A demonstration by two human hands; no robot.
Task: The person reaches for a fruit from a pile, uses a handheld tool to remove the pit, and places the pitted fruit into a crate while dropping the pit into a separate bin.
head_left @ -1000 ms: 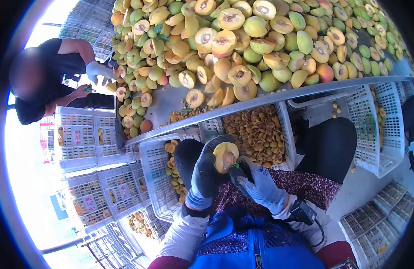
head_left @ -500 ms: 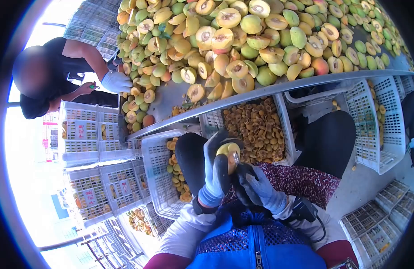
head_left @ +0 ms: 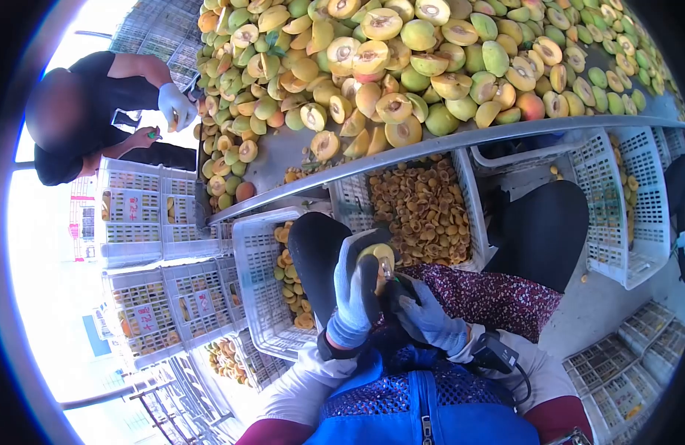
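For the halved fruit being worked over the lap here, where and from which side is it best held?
Probably by its rounded skin side, cupped from the person's left, as the left hand does now with the fruit half. The domed back fits a palm, and that leaves the flat cut face turned toward the right hand and its small tool.

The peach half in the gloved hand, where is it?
In the head view the peach half sits low in the middle, gripped by the left hand above the lap, with the right hand beside it and the crate of pits just behind.
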